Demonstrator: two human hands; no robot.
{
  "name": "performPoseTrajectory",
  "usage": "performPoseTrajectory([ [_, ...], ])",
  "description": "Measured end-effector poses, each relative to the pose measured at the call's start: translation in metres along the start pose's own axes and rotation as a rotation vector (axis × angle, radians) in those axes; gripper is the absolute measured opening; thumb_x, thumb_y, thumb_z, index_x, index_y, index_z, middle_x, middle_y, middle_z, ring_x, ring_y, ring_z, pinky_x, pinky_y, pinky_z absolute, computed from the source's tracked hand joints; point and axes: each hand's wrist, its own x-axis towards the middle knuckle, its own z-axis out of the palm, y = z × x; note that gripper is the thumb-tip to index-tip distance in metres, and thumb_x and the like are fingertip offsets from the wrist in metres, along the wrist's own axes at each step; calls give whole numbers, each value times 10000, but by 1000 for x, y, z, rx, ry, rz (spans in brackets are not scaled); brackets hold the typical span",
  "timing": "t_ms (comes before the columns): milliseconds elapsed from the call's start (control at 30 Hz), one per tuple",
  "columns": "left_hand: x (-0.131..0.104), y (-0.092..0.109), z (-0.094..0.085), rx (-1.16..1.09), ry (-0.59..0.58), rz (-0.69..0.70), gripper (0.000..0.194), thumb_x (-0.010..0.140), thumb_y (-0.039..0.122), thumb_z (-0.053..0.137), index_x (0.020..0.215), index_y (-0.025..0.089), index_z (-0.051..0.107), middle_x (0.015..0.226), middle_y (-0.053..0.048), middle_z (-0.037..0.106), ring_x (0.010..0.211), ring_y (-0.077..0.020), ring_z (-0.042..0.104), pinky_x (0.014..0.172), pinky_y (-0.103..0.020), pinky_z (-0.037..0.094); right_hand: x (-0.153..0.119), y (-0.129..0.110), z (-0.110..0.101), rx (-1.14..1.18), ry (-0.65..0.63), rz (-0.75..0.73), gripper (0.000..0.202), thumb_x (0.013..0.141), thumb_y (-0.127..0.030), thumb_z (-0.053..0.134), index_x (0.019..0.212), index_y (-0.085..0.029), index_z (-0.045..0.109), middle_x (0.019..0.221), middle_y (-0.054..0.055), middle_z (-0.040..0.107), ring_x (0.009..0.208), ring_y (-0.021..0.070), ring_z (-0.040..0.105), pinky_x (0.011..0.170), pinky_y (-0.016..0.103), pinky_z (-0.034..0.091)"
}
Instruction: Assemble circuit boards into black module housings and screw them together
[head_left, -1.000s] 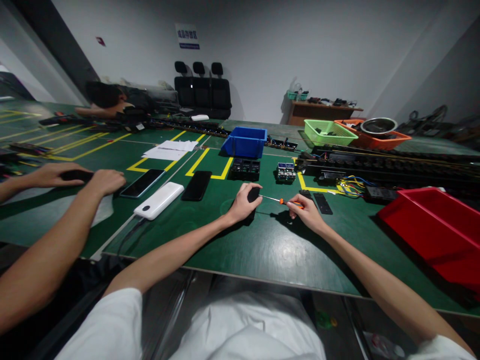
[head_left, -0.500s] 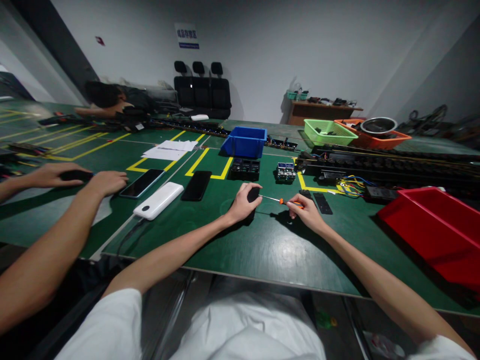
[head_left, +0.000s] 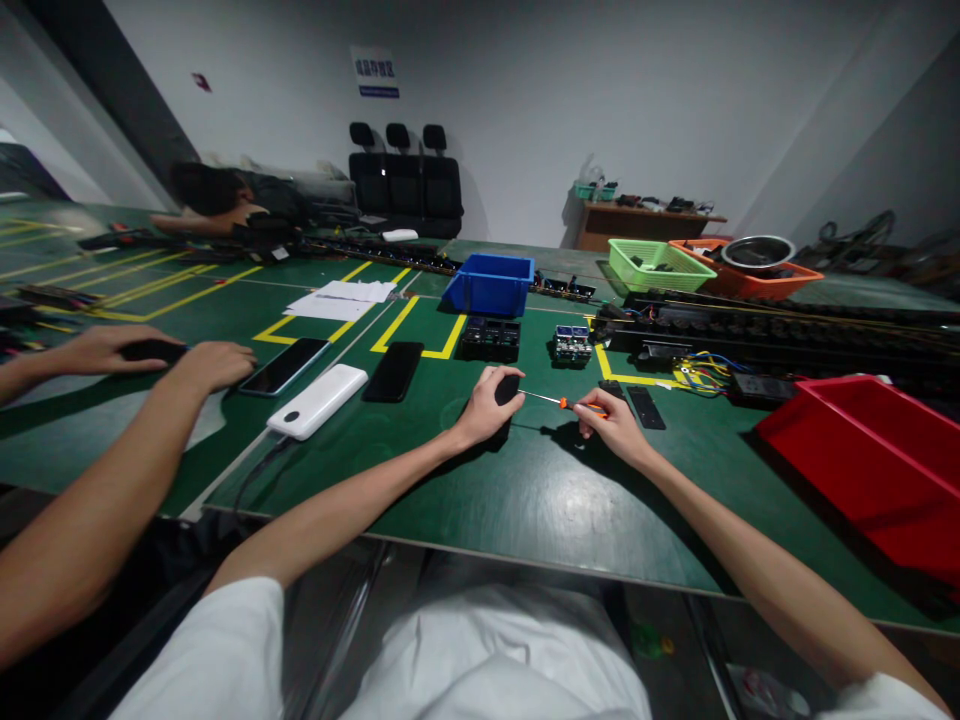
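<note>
My left hand grips a small black part above the green table. Held in my right hand is a screwdriver with an orange and black handle, its thin shaft pointing left, the tip at or very near the black part. Beyond my hands lie a black module and a smaller silver and blue block. Flat black pieces rest just past my right hand. A black phone is left of my left hand.
At the left, another person's hands rest near a second phone and a white power bank. A blue bin stands behind the module, a red bin at the right. Long black assemblies with wires lie at the back right.
</note>
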Motion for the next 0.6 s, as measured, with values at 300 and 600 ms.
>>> performPoseTrajectory([
  [300,1,0,0,2,-11,-21,272,815,226,578,1086,233,563,1058,-34,526,1026,-173,537,943,-338,437,1,2,0,-24,1,2,331,782,-508,637,818,-197,528,585,-25,580,483,121,541,495,249,444],
  [600,0,-1,0,-4,-10,-14,272,820,234,575,1092,231,559,1061,-34,525,1026,-171,537,940,-330,437,0,0,0,-20,-2,-4,314,789,-492,635,825,-197,533,582,-26,573,485,122,532,494,251,437],
])
